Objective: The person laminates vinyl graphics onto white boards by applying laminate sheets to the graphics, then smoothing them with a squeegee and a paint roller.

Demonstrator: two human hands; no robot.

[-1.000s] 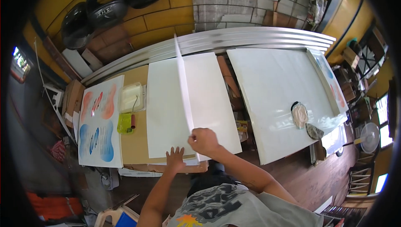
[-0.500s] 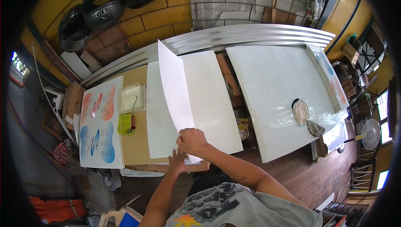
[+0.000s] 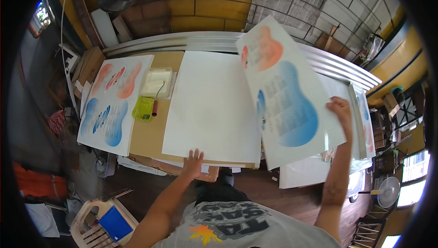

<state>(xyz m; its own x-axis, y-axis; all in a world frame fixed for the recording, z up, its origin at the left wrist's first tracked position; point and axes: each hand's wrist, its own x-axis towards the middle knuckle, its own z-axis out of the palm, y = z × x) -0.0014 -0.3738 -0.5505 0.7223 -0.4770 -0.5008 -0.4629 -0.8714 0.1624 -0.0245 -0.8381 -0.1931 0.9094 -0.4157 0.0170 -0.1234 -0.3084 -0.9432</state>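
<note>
My right hand (image 3: 340, 107) is closed on the right edge of a large printed sheet (image 3: 278, 68) and holds it up at a tilt. The sheet carries orange and blue rounded shapes with small text, and its lower part hangs over the right side of the table. My left hand (image 3: 193, 164) lies with fingers spread on the near edge of a large blank white sheet (image 3: 212, 106). That sheet rests flat on brown cardboard (image 3: 145, 131). Farther left, another printed sheet (image 3: 104, 122) with similar orange and blue shapes lies flat.
A white tray (image 3: 168, 75) and a yellow-green tray (image 3: 139, 111) with a dark red roller (image 3: 155, 108) stand on the cardboard. Corrugated metal sheets (image 3: 200, 42) run along the wall behind. A plastic chair (image 3: 86, 204) holding a blue item stands at lower left; a fan (image 3: 388, 192) stands at right.
My right hand has swung far right, lifting the upper sheet away and turning its printed side into view. A white sheet lies exposed beneath. My left hand stays at the near edge.
</note>
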